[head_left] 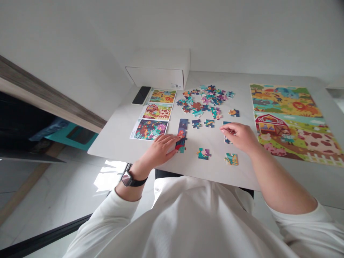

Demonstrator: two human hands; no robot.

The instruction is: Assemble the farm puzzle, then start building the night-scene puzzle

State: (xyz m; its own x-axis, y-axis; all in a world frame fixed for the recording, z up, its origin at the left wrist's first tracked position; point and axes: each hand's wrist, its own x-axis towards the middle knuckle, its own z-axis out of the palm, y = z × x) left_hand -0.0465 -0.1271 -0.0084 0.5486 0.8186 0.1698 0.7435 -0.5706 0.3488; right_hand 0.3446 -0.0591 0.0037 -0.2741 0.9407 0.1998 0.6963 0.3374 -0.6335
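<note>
My left hand lies flat with its fingers stretched out. Its fingertips touch the left side of a joined strip of dark puzzle pieces. Over the right part of the table, my right hand has its thumb and forefinger drawn together; whether a piece is between them is hidden. Dark puzzle pieces show partly from under that hand. Around them lie an orange-animal piece, a blue piece, a piece with an orange figure, a pink-and-teal joined piece and a yellow-and-teal piece.
A heap of loose puzzle pieces lies toward the back. Left of it are a picture sheet, a phone and a white box. Two finished puzzles, a savanna scene and a farm scene, lie at right.
</note>
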